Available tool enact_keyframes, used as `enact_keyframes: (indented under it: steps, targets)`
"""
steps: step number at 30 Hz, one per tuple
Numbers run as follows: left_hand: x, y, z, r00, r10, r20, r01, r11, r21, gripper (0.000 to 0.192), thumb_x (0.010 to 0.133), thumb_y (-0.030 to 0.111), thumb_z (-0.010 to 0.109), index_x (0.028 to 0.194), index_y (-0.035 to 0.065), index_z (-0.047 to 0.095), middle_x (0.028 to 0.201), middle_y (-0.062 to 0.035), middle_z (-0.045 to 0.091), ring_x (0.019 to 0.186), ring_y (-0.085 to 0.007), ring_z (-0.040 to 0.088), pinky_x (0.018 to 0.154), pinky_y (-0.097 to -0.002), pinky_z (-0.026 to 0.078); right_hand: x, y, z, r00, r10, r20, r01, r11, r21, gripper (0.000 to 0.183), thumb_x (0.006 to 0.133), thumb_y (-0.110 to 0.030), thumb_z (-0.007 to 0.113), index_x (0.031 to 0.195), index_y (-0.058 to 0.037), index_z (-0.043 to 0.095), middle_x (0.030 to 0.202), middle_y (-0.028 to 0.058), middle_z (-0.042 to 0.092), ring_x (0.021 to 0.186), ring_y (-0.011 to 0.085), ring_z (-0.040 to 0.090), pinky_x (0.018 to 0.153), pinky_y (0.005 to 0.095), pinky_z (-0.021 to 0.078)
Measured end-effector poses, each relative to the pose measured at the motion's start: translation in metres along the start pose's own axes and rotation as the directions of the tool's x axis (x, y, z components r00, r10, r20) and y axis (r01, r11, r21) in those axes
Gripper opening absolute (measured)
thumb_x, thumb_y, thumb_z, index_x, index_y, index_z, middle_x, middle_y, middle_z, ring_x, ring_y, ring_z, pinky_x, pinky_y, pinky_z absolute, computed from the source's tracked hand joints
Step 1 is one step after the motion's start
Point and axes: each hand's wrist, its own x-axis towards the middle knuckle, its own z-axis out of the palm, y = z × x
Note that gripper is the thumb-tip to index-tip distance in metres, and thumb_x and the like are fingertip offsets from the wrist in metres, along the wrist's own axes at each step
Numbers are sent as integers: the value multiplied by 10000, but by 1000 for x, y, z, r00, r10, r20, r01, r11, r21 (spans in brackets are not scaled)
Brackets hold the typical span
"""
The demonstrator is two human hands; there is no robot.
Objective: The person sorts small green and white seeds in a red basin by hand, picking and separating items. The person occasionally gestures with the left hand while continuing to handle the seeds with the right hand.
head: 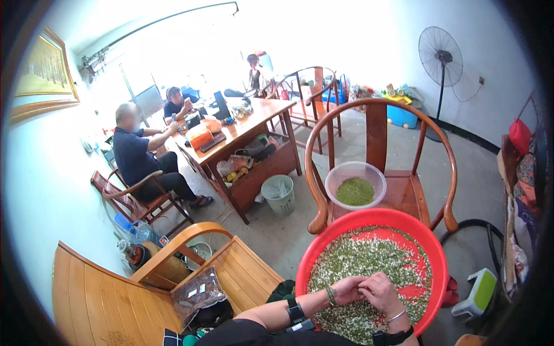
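A large red plastic basin (303,259) lies before me, its bottom strewn with small white and green plant bits, perhaps buds. My left hand (349,290), with a green bracelet at the wrist, and my right hand (381,290), with a silver bangle, meet above the basin's contents. Their fingertips come together; whether a small piece is pinched between them cannot be made out. Just beyond the basin, a translucent plastic bowl (379,190) holds finer green bits and stands on the seat of a wooden armchair (402,186).
A wooden bench (246,264) at left bears a plastic bag (201,294). A bin (279,203) stands near a desk (268,113), where a seated person (134,155) and others are. At right are a green-and-white stool (476,294) and a standing fan (441,56).
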Motion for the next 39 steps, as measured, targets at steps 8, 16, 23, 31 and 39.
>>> enact_keyframes:
  steps: [8,16,23,31,39]
  targets:
    - [2,8,-9,999,7,-47,-7,1000,10,283,1017,215,395,1114,47,602,1036,-26,650,915,-125,610,845,-307,496,11,4,-3,998,-4,-60,4,1000,-9,127,754,-106,721,857,-57,665,836,102,648,847,305,590,789,406,481]
    - [-3,10,13,992,-17,-129,17,1000,1,262,1016,217,412,1080,58,611,968,-13,644,842,-107,597,771,-279,488,6,3,-4,999,24,-27,-25,999,-22,143,737,-91,734,863,-64,671,842,93,652,859,294,594,808,402,487]
    - [-6,7,11,994,6,-110,-4,1000,22,272,1015,231,417,1099,58,609,978,-13,639,851,-116,598,774,-293,491,6,0,-5,999,42,-31,-42,999,-8,137,738,-80,731,858,-62,667,841,88,640,854,292,585,798,405,480]
    - [-3,7,0,997,26,-78,-24,999,23,262,1011,244,436,1103,70,609,989,-5,634,875,-107,596,773,-285,488,19,-15,-9,997,64,-37,-63,998,21,126,731,-61,727,840,-59,663,810,102,620,843,295,580,772,400,478]
    - [-1,4,15,995,-6,-102,8,1000,16,249,1002,258,459,1034,71,619,907,-11,647,833,-117,616,775,-293,508,4,2,-3,994,70,-79,-72,997,-20,131,719,-62,731,827,-63,657,803,96,620,831,297,573,764,409,476]
